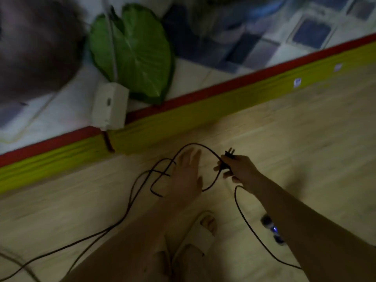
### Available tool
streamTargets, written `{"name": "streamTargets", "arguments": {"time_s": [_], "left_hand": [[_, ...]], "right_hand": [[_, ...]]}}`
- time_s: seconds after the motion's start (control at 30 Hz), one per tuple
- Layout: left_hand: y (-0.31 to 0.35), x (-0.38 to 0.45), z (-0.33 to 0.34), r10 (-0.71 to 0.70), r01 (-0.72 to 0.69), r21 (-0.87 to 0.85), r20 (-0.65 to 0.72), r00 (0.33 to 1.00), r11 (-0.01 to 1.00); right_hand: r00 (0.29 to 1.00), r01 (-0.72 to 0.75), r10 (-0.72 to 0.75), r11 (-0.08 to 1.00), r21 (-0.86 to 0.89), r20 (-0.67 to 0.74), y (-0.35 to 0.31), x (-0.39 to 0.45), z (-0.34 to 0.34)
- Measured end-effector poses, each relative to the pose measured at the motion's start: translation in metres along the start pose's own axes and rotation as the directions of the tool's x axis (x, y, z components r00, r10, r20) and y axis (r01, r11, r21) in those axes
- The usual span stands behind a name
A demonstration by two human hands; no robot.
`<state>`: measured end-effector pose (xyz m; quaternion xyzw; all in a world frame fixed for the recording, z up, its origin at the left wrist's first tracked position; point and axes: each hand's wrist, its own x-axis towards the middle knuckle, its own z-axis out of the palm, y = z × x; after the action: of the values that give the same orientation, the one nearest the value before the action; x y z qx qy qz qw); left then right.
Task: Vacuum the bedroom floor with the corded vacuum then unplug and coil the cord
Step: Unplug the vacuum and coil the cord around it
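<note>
The right hand (238, 167) held the plug (228, 157) of the vacuum's cord (205, 148), with fingers and thumb curled round the plug body and the first part of the cord below it. The plug was out of any socket. Its two prongs pointed up and away from the person, toward the white socket box (109, 106) on the bedding, so the long axis of the plug ran from the palm toward that box. The box was well apart from the plug, up and to the left.

The left hand (188, 176) lay between the plug and the box, lower than the box, with fingers straight and spread. It held nothing; a loop of the cord arched over its fingertips and passed beside its wrist. I think the cord touched the hand, but the picture was blurred, so I cannot be sure.

From the plug the cord made loose loops on the wooden floor (305, 129), then ran away from the box toward the lower left, and another length went to the lower right under the right forearm.

The cord seemed thin, light and limp. It would probably bend easily and tangle, so it is better to take it by the hard plug and gather the loops over the open palm.
</note>
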<state>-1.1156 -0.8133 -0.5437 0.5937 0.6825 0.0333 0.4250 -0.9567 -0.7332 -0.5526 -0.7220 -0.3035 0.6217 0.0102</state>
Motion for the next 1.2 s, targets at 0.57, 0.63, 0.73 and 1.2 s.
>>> {"name": "streamTargets", "arguments": {"time_s": [0.57,0.63,0.73,1.2], "left_hand": [[-0.027,0.134,0.166,0.242,-0.219,0.618,0.049,0.969,0.755],[-0.029,0.151,0.171,0.219,-0.223,0.659,0.089,0.972,0.718],[-0.045,0.167,0.185,0.156,-0.249,0.633,0.200,0.967,0.733],[-0.036,0.153,0.172,0.016,-0.207,0.460,0.385,0.923,0.864]], "right_hand": [[0.952,0.044,-0.016,0.995,-0.088,0.304,0.143,0.147,-0.043],[0.955,0.031,0.012,0.990,-0.138,0.298,0.149,0.164,-0.047],[0.980,0.015,0.018,0.986,-0.165,0.196,0.157,0.187,-0.043],[0.998,0.032,-0.002,0.861,-0.507,0.060,0.141,0.179,-0.052]]}}
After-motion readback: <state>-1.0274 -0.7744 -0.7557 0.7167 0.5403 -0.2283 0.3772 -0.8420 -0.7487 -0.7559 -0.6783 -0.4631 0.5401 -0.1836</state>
